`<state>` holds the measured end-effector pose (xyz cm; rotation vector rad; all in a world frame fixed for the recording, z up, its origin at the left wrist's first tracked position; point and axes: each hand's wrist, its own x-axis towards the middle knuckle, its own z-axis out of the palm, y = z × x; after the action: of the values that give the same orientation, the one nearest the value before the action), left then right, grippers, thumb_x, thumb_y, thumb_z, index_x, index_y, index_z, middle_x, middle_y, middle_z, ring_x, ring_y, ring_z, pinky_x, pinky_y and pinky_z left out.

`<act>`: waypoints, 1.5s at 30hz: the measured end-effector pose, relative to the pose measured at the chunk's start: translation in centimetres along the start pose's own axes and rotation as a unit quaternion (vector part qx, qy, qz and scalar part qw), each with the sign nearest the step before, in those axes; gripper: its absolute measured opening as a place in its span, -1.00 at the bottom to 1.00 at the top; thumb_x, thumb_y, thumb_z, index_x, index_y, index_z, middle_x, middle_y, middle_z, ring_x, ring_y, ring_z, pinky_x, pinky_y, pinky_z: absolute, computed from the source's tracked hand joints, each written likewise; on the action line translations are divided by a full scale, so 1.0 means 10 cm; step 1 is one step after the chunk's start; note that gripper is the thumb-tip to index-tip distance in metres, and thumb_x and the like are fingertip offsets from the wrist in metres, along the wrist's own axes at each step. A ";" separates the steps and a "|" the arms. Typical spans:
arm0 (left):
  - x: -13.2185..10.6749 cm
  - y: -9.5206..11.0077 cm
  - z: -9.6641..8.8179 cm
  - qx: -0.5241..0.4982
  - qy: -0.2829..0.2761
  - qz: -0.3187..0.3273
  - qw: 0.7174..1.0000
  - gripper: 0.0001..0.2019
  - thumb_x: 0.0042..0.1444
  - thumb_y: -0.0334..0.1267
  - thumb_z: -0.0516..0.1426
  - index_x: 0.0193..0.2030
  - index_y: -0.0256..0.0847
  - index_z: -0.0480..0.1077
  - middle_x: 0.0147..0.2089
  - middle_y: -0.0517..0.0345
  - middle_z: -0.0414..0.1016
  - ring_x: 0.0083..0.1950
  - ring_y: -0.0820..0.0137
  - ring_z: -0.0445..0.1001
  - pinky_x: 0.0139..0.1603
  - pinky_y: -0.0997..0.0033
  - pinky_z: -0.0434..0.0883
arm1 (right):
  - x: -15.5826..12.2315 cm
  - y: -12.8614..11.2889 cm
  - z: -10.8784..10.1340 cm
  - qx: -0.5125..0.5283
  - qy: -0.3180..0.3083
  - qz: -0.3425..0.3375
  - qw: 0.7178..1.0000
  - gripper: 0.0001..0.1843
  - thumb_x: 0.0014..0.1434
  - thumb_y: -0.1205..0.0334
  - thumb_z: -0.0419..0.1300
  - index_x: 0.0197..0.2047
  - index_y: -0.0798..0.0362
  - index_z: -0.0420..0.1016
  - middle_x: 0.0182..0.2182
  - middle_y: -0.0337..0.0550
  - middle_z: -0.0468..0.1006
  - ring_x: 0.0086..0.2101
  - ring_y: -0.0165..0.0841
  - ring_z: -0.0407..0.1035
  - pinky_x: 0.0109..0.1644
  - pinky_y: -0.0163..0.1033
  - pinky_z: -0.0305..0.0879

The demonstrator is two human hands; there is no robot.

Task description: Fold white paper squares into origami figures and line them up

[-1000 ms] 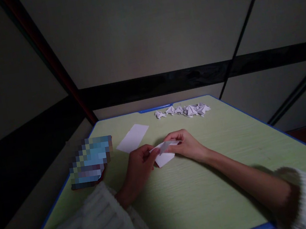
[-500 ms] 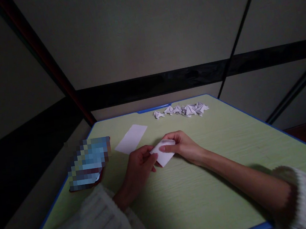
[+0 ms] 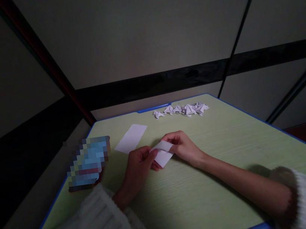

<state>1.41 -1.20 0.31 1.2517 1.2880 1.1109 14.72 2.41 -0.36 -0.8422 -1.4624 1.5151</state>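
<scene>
A small white paper slip (image 3: 162,154) lies partly folded on the green table (image 3: 209,190), held from both sides. My left hand (image 3: 137,167) pinches its left edge with curled fingers. My right hand (image 3: 183,147) pinches its upper right part, fingertips pressed on the folded flap. Both arms wear white knitted sleeves. Another flat white paper rectangle (image 3: 130,138) lies just beyond my left hand.
A row of several small folded white paper pieces (image 3: 182,109) sits near the table's far edge. A blurred-out blue and red object (image 3: 88,162) lies at the left edge. The table has a blue rim, and dark walls stand close behind it.
The raised flap of the paper has been folded down flat onto the slip, and my right fingers have shifted onto its upper right corner. My left hand has hardly moved.
</scene>
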 end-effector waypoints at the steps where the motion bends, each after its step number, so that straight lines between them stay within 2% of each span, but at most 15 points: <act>1: 0.00 0.01 -0.01 -0.008 0.006 -0.004 1.000 -0.86 -0.17 -0.28 0.10 -0.61 -0.31 0.31 -0.76 0.27 0.35 -0.71 0.52 0.32 -0.66 0.56 0.26 | 0.00 -0.01 0.00 0.005 -0.005 0.001 1.000 -0.92 -0.25 0.47 0.15 -0.56 0.19 0.40 -0.67 -0.30 0.37 -0.62 -0.53 0.21 -0.53 -0.40 0.12; 5: 0.02 -0.01 -0.06 -0.063 0.012 -0.009 0.998 -0.84 -0.16 -0.26 0.11 -0.60 -0.32 0.31 -0.74 0.26 0.36 -0.70 0.52 0.33 -0.66 0.57 0.24 | 0.01 -0.06 -0.08 0.121 -0.047 0.055 0.990 -0.79 -0.20 0.35 0.21 -0.38 0.16 0.40 -0.53 -0.25 0.40 -0.55 -0.53 0.27 -0.54 -0.43 0.21; 8: 0.04 -0.05 -0.09 -0.095 0.003 -0.006 0.995 -0.85 -0.16 -0.27 0.11 -0.61 -0.33 0.32 -0.73 0.25 0.35 -0.69 0.53 0.33 -0.66 0.59 0.21 | 0.05 -0.06 -0.17 0.218 -0.075 0.097 0.968 -0.83 -0.05 0.23 0.12 -0.40 0.17 0.38 -0.52 -0.21 0.40 -0.56 -0.54 0.30 -0.54 -0.44 0.28; 10: 0.04 -0.06 -0.09 -0.102 -0.004 -0.007 0.995 -0.84 -0.15 -0.27 0.11 -0.61 -0.32 0.32 -0.72 0.26 0.36 -0.68 0.53 0.33 -0.66 0.59 0.21 | 0.06 -0.04 -0.21 0.240 -0.094 0.113 0.960 -0.86 -0.03 0.25 0.12 -0.45 0.18 0.35 -0.57 -0.23 0.40 -0.59 -0.56 0.32 -0.57 -0.47 0.29; 14: 0.04 -0.06 -0.08 -0.094 -0.028 -0.011 0.995 -0.82 -0.15 -0.22 0.12 -0.58 -0.33 0.33 -0.71 0.24 0.37 -0.68 0.52 0.33 -0.65 0.57 0.23 | 0.05 0.00 -0.20 0.221 -0.144 0.142 0.954 -0.84 -0.09 0.27 0.20 -0.50 0.19 0.32 -0.67 -0.27 0.39 -0.66 -0.57 0.31 -0.65 -0.55 0.24; 18: 0.03 -0.05 -0.07 -0.080 -0.030 -0.008 0.996 -0.83 -0.17 -0.23 0.12 -0.56 -0.33 0.33 -0.70 0.22 0.38 -0.68 0.49 0.34 -0.66 0.54 0.23 | 0.03 -0.02 -0.16 0.180 -0.153 0.168 0.957 -0.79 -0.12 0.23 0.21 -0.53 0.21 0.32 -0.70 -0.25 0.41 -0.69 -0.58 0.31 -0.70 -0.57 0.19; 23: 0.02 -0.04 -0.06 -0.056 -0.007 -0.007 0.998 -0.84 -0.19 -0.23 0.11 -0.54 -0.33 0.34 -0.71 0.25 0.37 -0.69 0.48 0.33 -0.67 0.53 0.24 | 0.03 -0.02 -0.14 0.127 -0.138 0.164 0.968 -0.79 -0.13 0.23 0.22 -0.55 0.24 0.35 -0.71 -0.25 0.42 -0.71 -0.60 0.28 -0.66 -0.55 0.20; 28: -0.01 0.03 -0.04 -0.007 0.039 0.012 0.999 -0.86 -0.17 -0.27 0.10 -0.62 -0.30 0.32 -0.74 0.29 0.35 -0.69 0.51 0.32 -0.65 0.54 0.25 | 0.03 0.00 -0.12 0.098 -0.090 0.137 0.982 -0.77 -0.12 0.20 0.21 -0.57 0.23 0.36 -0.73 -0.27 0.41 -0.72 -0.62 0.26 -0.66 -0.54 0.16; 32: -0.01 0.05 -0.05 0.019 0.079 0.032 0.996 -0.84 -0.15 -0.30 0.09 -0.67 -0.29 0.30 -0.75 0.31 0.34 -0.67 0.51 0.32 -0.63 0.55 0.26 | 0.02 -0.02 -0.10 0.073 -0.093 0.145 0.982 -0.74 -0.07 0.17 0.17 -0.58 0.25 0.38 -0.69 -0.22 0.44 -0.71 -0.62 0.26 -0.65 -0.52 0.17; 40: 0.01 0.03 -0.07 0.042 0.102 0.068 0.992 -0.86 -0.13 -0.34 0.08 -0.64 -0.28 0.32 -0.72 0.32 0.36 -0.66 0.54 0.31 -0.62 0.59 0.26 | 0.03 -0.02 -0.08 0.065 -0.078 0.103 0.990 -0.67 -0.05 0.08 0.13 -0.58 0.23 0.37 -0.67 -0.22 0.41 -0.69 -0.61 0.25 -0.64 -0.50 0.16; 45: -0.01 0.04 -0.07 0.013 0.098 0.081 0.992 -0.87 -0.13 -0.35 0.08 -0.64 -0.27 0.32 -0.69 0.33 0.37 -0.64 0.54 0.33 -0.61 0.60 0.28 | 0.00 -0.03 -0.01 0.070 -0.054 0.081 0.993 -0.73 -0.09 0.14 0.17 -0.60 0.20 0.33 -0.69 -0.28 0.39 -0.71 -0.63 0.21 -0.65 -0.51 0.12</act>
<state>0.80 -1.26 0.80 1.3103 1.3689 1.3647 14.83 2.48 -0.05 -0.8212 -1.3734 1.7870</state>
